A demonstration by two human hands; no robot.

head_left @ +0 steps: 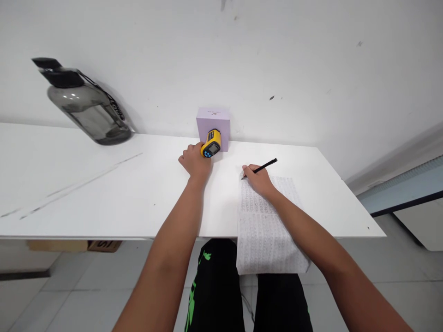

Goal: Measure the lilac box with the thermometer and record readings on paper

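Observation:
My left hand [196,161] is closed around the grip of a yellow and black infrared thermometer [212,143], whose small screen and blue buttons face me. Its front end points toward a lilac box [221,125] standing against the wall; I cannot tell whether the two touch. In my right hand [258,179] is a slim black pen [266,165], its tip down at the upper left of a sheet of paper [263,244]. Rows of handwriting cover the sheet, and its lower part hangs over the table's front edge. My right hand and forearm hide some of the writing.
A grey see-through water bottle [93,115] with a black lid and strap stands at the back left of the white table [86,193]. The wall [294,69] runs along the back edge. Below the table at the left lies a cardboard box [58,245].

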